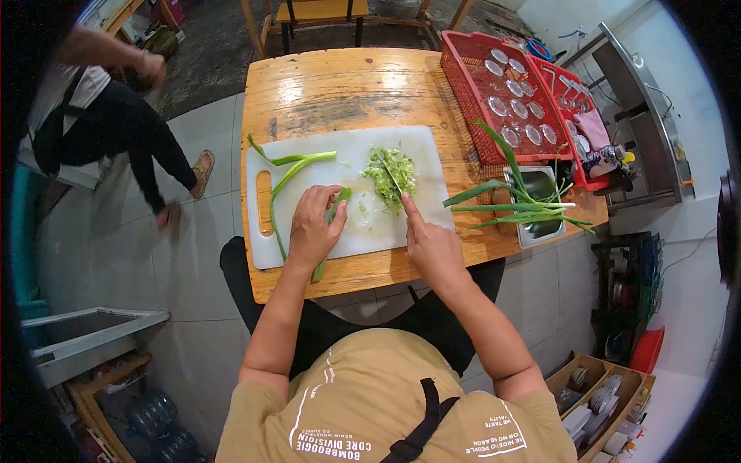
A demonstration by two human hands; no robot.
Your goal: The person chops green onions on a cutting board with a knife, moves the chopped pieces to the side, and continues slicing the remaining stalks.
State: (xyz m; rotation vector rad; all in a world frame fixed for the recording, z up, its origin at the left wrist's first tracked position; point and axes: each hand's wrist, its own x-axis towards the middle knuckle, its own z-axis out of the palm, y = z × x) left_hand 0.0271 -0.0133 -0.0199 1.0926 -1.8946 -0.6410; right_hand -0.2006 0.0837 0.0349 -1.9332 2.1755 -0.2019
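On the white cutting board, my left hand is closed around a green onion stalk, whose other end sticks out below my palm over the board's near edge. My right hand grips a knife, index finger stretched along it; its handle is hidden in my palm. The blade lies in a pile of chopped green onion. A loose green onion curves along the board's left side, beside the handle slot. More green onions lie across a metal container to the right.
Red plastic crates holding several clear glasses stand at the table's far right. The wooden table extends beyond the board. Another person is at the left on the tiled floor. A metal shelf stands at the right wall.
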